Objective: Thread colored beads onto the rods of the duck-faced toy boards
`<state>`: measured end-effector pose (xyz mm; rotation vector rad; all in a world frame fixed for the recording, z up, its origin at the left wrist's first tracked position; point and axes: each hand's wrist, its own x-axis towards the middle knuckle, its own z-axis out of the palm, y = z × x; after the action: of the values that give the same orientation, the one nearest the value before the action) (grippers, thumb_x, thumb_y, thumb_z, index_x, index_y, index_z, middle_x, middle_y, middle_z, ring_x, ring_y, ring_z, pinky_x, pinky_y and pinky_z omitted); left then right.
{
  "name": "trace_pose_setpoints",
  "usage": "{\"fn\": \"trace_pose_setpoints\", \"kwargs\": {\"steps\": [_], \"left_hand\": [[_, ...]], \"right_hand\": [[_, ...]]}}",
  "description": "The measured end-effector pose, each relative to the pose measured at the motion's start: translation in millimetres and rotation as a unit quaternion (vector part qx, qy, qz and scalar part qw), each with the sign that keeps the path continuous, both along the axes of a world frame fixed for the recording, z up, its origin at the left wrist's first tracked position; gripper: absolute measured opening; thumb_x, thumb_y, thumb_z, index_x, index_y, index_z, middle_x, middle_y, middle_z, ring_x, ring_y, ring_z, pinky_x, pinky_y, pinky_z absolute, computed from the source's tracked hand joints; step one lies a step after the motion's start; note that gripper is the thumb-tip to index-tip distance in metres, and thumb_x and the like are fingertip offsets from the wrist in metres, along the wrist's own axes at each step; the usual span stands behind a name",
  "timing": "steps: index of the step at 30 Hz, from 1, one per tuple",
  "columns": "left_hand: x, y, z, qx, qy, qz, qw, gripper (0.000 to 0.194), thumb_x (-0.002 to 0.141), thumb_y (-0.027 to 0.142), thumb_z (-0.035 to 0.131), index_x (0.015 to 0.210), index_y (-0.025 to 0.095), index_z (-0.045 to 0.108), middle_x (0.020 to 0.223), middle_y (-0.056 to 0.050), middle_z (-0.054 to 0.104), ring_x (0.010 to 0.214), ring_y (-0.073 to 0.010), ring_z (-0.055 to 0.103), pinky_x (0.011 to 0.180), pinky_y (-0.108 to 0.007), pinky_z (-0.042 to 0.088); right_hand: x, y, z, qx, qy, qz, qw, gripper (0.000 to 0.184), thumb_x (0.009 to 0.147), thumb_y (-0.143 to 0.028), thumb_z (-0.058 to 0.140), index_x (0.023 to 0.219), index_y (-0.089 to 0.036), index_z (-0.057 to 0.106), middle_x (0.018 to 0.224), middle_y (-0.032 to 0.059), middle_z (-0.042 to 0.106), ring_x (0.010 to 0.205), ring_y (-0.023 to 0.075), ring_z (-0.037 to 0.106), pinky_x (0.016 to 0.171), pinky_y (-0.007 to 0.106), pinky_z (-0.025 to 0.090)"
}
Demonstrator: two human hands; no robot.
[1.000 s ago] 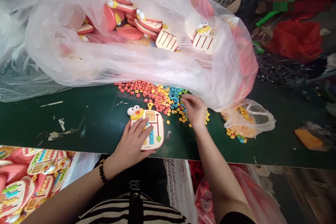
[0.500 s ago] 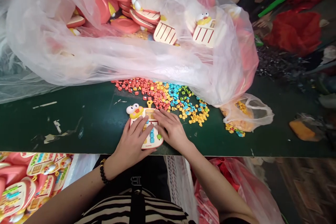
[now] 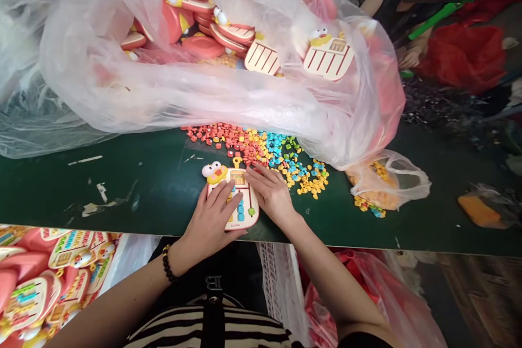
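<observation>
Left hand (image 3: 210, 223) lies flat, palm down, fingers spread across a duck-topped plastic toy board (image 3: 240, 212); no grip, only pressure from above. Right hand (image 3: 271, 194) is open too, fingertips resting on the board's far right corner. Nothing shows pinched, though anything small under the fingers would be hidden. Board sits near the close edge of a green work table (image 3: 101, 190), apparently steadied by both hands. Just beyond it, a loose spread of red, blue and yellow plastic pieces (image 3: 297, 171) lies within easy reach. Far side: clear plastic bag (image 3: 183, 100) of pink toy boards. Right: small bag of yellow pieces (image 3: 387, 187). Near left: stacked filled boards (image 3: 73, 250).
</observation>
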<state>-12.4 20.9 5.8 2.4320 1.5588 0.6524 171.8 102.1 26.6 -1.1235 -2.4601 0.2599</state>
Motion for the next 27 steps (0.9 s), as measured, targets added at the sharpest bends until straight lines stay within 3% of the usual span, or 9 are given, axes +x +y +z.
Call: {"fn": "trace_pose_setpoints", "kwargs": {"steps": [4,6,8,9,11,15,18,22,27], "left_hand": [[0,0,0.9,0.008,0.0,0.003,1.0,0.058,0.081,0.046,0.062,0.13,0.017,0.052,0.144,-0.017,0.045,0.134,-0.0327,0.039,0.109,-0.052,0.03],[0,0,0.9,0.009,-0.004,0.002,1.0,0.057,0.082,0.046,0.062,0.13,0.017,0.052,0.144,-0.017,0.045,0.133,-0.0329,0.04,0.109,-0.052,0.03],[0,0,0.9,0.007,-0.006,-0.001,1.0,0.058,0.081,0.046,0.063,0.13,0.018,0.052,0.144,-0.017,0.045,0.133,-0.0331,0.04,0.109,-0.053,0.03],[0,-1,0.9,0.006,-0.006,0.0,1.0,0.058,0.08,0.046,0.063,0.13,0.018,0.053,0.145,-0.017,0.044,0.133,-0.0333,0.04,0.109,-0.053,0.03],[0,-1,0.9,0.004,-0.005,0.003,1.0,0.058,0.08,0.047,0.064,0.13,0.019,0.053,0.145,-0.016,0.044,0.133,-0.0332,0.041,0.109,-0.052,0.03],[0,-1,-0.4,0.004,0.0,0.005,1.0,0.06,0.08,0.048,0.063,0.132,0.018,0.051,0.146,-0.016,0.043,0.134,-0.0325,0.04,0.11,-0.052,0.029],[0,-1,-1.5,-0.002,0.003,-0.004,1.0,0.062,0.081,0.049,0.062,0.133,0.019,0.05,0.147,-0.015,0.042,0.135,-0.0318,0.038,0.111,-0.052,0.028],[1,0,-0.4,-0.001,0.006,0.003,1.0,0.06,0.081,0.047,0.063,0.132,0.018,0.051,0.146,-0.017,0.043,0.135,-0.0325,0.038,0.11,-0.052,0.028],[2,1,1.8,0.005,0.006,0.002,1.0,0.058,0.081,0.046,0.062,0.131,0.017,0.052,0.145,-0.018,0.044,0.134,-0.0324,0.039,0.109,-0.051,0.029]], "right_hand": [[23,-7,17.2,-0.06,0.038,0.053,0.996,0.028,0.089,-0.02,0.052,0.109,-0.027,0.07,0.108,0.0039,0.073,0.113,0.0223,0.063,0.093,0.041,0.051],[42,7,22.3,-0.045,0.076,-0.028,0.996,0.027,0.09,-0.021,0.05,0.106,-0.026,0.071,0.104,0.0038,0.074,0.103,0.0211,0.068,0.089,0.038,0.054],[61,33,21.0,0.009,0.084,-0.183,0.98,0.027,0.09,-0.023,0.048,0.104,-0.024,0.072,0.105,0.0061,0.074,0.098,0.0232,0.069,0.088,0.041,0.054],[69,48,18.1,0.004,0.066,-0.224,0.972,0.025,0.089,-0.024,0.051,0.101,-0.024,0.072,0.102,0.0061,0.074,0.092,0.0243,0.07,0.084,0.041,0.055],[81,75,10.9,-0.029,0.015,-0.241,0.97,0.019,0.083,-0.023,0.058,0.094,-0.024,0.074,0.095,0.0051,0.075,0.087,0.0259,0.07,0.081,0.043,0.055],[75,91,6.9,-0.01,0.032,-0.238,0.971,0.015,0.083,-0.026,0.061,0.091,-0.023,0.073,0.088,0.0046,0.074,0.08,0.0245,0.068,0.079,0.044,0.055],[50,68,11.8,-0.008,0.114,-0.199,0.973,0.018,0.087,-0.034,0.059,0.095,-0.022,0.071,0.091,0.0051,0.074,0.076,0.0208,0.067,0.075,0.038,0.055],[12,31,3.4,-0.055,0.102,-0.006,0.993,0.02,0.091,-0.035,0.056,0.092,-0.025,0.073,0.092,0.0042,0.075,0.084,0.0191,0.067,0.08,0.035,0.055],[-3,8,-8.9,-0.025,0.071,-0.011,0.997,0.025,0.092,-0.029,0.053,0.111,-0.025,0.07,0.117,0.0066,0.07,0.112,0.0234,0.061,0.097,0.045,0.05]]}}
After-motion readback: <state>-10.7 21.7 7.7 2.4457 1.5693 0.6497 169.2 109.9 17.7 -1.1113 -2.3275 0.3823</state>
